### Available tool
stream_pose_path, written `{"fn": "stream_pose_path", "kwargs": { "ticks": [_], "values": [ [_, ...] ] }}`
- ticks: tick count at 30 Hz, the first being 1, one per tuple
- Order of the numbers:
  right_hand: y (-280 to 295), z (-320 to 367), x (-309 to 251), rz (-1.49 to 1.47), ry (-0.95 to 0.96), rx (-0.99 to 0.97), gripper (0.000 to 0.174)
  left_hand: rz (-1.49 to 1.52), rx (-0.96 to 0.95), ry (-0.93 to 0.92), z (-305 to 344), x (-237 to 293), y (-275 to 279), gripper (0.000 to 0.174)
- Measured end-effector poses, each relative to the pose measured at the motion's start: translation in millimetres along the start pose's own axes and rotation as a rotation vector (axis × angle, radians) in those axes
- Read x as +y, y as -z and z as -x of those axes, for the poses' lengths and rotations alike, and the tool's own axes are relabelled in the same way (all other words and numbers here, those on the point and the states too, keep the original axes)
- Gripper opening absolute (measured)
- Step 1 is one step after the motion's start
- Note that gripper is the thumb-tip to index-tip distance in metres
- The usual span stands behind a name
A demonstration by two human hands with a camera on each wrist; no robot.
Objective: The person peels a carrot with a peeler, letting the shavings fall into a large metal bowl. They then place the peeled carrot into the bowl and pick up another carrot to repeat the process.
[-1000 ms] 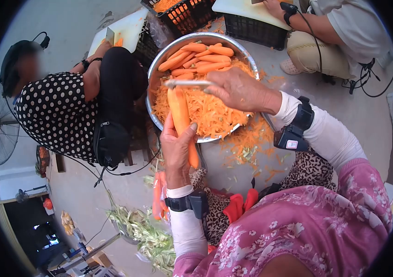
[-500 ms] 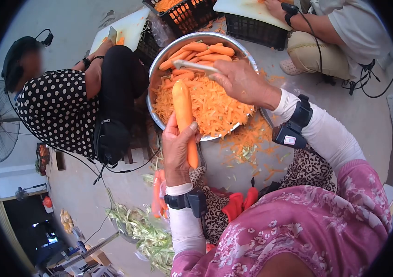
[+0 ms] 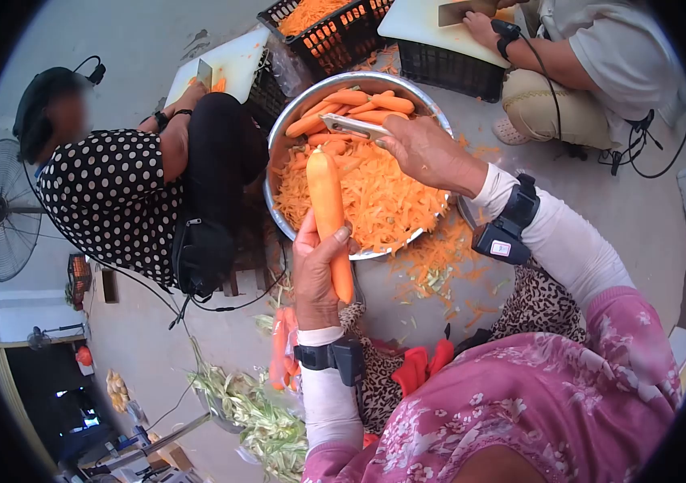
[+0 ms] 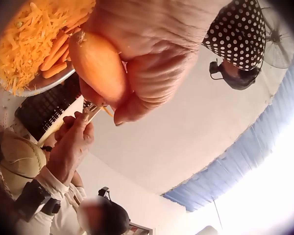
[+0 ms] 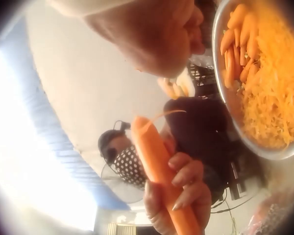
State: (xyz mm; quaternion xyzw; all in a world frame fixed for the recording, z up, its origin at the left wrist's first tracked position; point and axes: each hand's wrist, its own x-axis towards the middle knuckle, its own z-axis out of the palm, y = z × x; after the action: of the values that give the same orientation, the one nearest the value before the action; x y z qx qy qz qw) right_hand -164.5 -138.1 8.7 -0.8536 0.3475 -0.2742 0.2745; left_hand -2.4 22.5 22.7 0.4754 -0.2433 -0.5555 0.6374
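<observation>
My left hand [image 3: 318,262] grips a long carrot [image 3: 326,193] round its lower half, the upper end pointing up toward the basin [image 3: 277,205]. A thin strip of peel hangs from the carrot [image 5: 149,152] near its tip in the right wrist view. In my right hand [image 3: 431,153] is a metal peeler [image 3: 355,126], held above the basin, apart from the carrot's tip. Beneath, the metal basin has a heap of orange shavings [image 3: 375,201], with several whole carrots [image 3: 351,101] at its far side.
Black crates [image 3: 448,71] with white cutting boards [image 3: 407,24] stand beyond the basin. A person in a polka-dot top [image 3: 101,173] sits at left, another in a white shirt [image 3: 601,64] at right. Bagged carrots [image 3: 281,346] and corn husks [image 3: 262,419] lie near my left arm; scraps litter the floor.
The peeler has moved from against the carrot's upper end to up and right of it. The carrot stays in the left hand, and the head view has shifted slightly.
</observation>
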Motion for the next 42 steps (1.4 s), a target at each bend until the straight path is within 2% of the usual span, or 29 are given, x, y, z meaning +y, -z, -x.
{"fn": "stream_pose_path", "kwargs": {
  "ticks": [3, 5, 7, 9, 11, 13, 17, 22, 24, 25, 27, 29, 35, 39, 42],
  "values": [
    [-5, 7, -16, -0.066, 0.106, 0.055, 0.018, 0.058, 0.031, 0.012, -1, -3, 6, 0.043],
    [-6, 15, -28, -0.114, 0.201, -0.092, 0.017, 0.117, 0.026, 0.022, -4, -5, 13, 0.042],
    [-12, 23, -33, -0.127, 0.242, -0.135, 0.018, 0.181, 0.023, 0.035, -5, -4, 16, 0.042],
    [-16, 29, -38, -0.182, 0.191, -0.233, 0.02, 0.265, -0.04, 0.021, -4, -4, 16, 0.04],
    [-22, 23, -32, -0.181, 0.204, -0.182, 0.019, 0.267, -0.046, 0.032, -3, -6, 20, 0.04],
    [-24, 7, -20, -0.08, 0.139, -0.048, 0.018, 0.314, -0.098, 0.064, -4, -8, 26, 0.039],
    [-15, -2, -2, 0.052, -0.064, -0.1, 0.02, 0.273, -0.172, 0.039, 0, -1, 9, 0.037],
    [-9, 6, -17, -0.101, 0.033, 0.049, 0.02, 0.196, -0.056, 0.03, -4, -6, 21, 0.035],
    [-11, 14, -25, -0.115, 0.164, -0.005, 0.019, 0.166, -0.034, 0.025, -4, -6, 21, 0.034],
    [-14, 19, -28, -0.114, 0.161, -0.003, 0.019, 0.167, -0.028, 0.029, -5, -5, 20, 0.034],
    [-21, 31, -36, -0.175, 0.274, -0.161, 0.019, 0.169, -0.024, 0.037, -5, -6, 19, 0.034],
    [-24, 32, -38, -0.15, 0.27, -0.185, 0.019, 0.167, -0.062, 0.073, -5, -8, 21, 0.035],
    [-16, -1, -6, 0.008, 0.181, -0.006, 0.016, 0.113, -0.074, 0.1, -5, -9, 20, 0.035],
    [-12, 8, -17, -0.067, 0.05, -0.009, 0.022, 0.2, -0.071, 0.109, -6, -11, 14, 0.036],
    [-13, 10, -12, -0.071, 0.037, -0.068, 0.023, 0.193, -0.081, 0.121, -4, -15, 15, 0.036]
  ]
}}
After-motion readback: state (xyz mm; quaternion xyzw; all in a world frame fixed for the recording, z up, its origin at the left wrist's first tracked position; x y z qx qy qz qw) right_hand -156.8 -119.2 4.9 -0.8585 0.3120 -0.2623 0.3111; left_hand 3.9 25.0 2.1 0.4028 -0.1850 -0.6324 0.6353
